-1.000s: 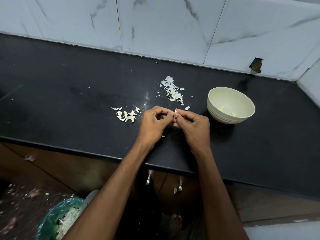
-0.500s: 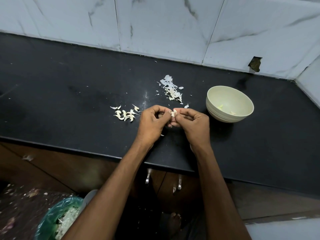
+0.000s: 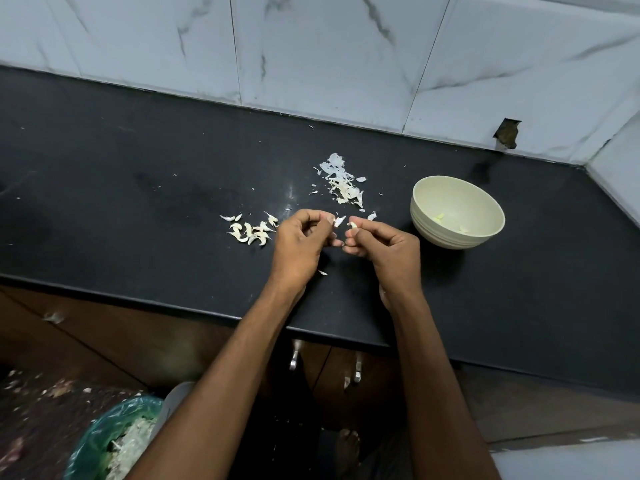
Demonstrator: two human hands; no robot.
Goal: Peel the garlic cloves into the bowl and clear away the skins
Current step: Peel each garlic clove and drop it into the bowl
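Now, from the head camera I look down on a black countertop (image 3: 138,216) with both hands held just above its front part. My left hand (image 3: 301,244) pinches a thin white piece of skin (image 3: 339,221) between thumb and forefinger, the other fingers curled in. My right hand (image 3: 384,247) pinches a small garlic clove (image 3: 353,225) at its fingertips, the rest of that hand curled too. The skin piece and the clove sit just apart, with a narrow gap between them; the lower fingers of the two hands nearly touch beneath.

To the left of the left hand lies a small cluster of unpeeled cloves (image 3: 252,232) on the counter. Beyond the hands, toward the wall, a loose heap of peeled skins (image 3: 341,183) is spread out, with a few stray flakes around it and one flake (image 3: 322,272) on the counter between my wrists. To the right stands a pale bowl (image 3: 429,230), upright, well clear of the right hand, with a few peeled pieces (image 3: 440,217) on its bottom.

Behind the counter I see marbled white tiles (image 3: 329,50). Below the counter edge, at the lower left, a bin lined with a green bag (image 3: 100,441) holds pale scraps, and two metal cabinet handles (image 3: 294,358) show between my forearms.
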